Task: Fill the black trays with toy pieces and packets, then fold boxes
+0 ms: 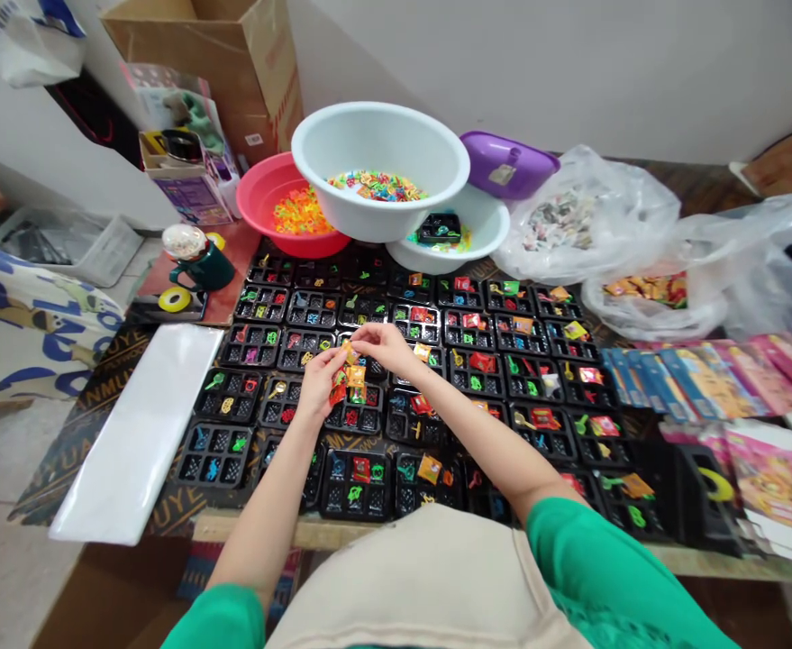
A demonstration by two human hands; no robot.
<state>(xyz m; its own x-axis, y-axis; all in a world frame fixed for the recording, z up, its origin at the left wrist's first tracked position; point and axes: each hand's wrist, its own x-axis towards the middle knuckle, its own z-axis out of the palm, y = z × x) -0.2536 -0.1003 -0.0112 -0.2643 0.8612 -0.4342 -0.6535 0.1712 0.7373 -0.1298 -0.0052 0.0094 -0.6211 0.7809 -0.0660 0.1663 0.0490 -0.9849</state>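
Several square packets (356,377) in left fingers (329,362); glossy black compartmented trays (235,470) below.

2 bare forearms (270,505) reach forward; left hand (320,383) and right hand (385,347) nearly meet, fingers (367,333) pinched.

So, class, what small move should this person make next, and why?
Probably the right hand should lay one of the small packets in the black tray just left of the left hand. That hand grips the packets, with the right fingertips at them. The tray's visible part shows plastic pieces but no packet, whereas many trays further right hold one.
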